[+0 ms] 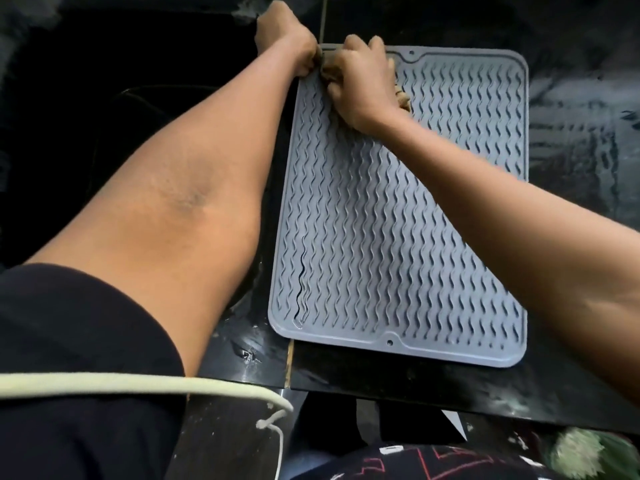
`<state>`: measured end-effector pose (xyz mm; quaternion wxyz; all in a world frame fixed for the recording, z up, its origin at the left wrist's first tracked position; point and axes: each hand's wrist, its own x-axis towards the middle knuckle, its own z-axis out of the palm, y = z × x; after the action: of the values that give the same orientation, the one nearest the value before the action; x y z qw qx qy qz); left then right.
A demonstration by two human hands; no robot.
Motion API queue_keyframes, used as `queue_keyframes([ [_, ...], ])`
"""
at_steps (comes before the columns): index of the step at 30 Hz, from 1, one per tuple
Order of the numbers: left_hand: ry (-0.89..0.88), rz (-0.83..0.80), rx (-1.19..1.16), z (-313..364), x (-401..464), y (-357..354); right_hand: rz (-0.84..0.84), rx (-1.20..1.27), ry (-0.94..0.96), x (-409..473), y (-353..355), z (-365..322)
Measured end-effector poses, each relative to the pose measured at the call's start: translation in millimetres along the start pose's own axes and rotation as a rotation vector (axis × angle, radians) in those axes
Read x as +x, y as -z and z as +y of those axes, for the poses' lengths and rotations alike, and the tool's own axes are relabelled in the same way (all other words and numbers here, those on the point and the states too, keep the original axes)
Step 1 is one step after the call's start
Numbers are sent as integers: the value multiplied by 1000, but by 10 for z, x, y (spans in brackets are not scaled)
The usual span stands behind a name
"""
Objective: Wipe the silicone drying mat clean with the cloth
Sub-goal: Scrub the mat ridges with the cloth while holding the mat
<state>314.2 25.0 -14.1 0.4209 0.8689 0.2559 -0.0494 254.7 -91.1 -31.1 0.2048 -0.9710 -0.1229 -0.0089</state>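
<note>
A grey silicone drying mat (398, 244) with wavy ridges lies flat on a black countertop. My right hand (360, 81) is closed on a tan cloth (401, 95) and presses it onto the mat's far left corner; only a small bunch of cloth shows past the wrist. My left hand (284, 39) pinches the mat's far left corner edge, fingers curled around the rim. The two hands nearly touch.
The black glossy countertop (571, 116) stretches around the mat, with wet streaks at the right. A dark sink basin (121, 116) lies to the left under my left arm. The counter's front edge (381, 389) runs just below the mat.
</note>
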Motion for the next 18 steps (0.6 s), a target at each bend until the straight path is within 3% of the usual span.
queue_keyframes([
  [6,44,-98,46,-25,65,-66,-46,114,151,-705,10,-102],
  [11,52,-177,60,9,48,-50,-293,221,250,-793,230,-55],
  [12,55,-192,72,14,51,-42,-278,296,231,-716,294,-37],
  [16,49,-239,94,20,28,-19,102,372,44,-157,354,69],
  [18,34,-275,104,30,-4,-24,116,296,-22,80,271,130],
])
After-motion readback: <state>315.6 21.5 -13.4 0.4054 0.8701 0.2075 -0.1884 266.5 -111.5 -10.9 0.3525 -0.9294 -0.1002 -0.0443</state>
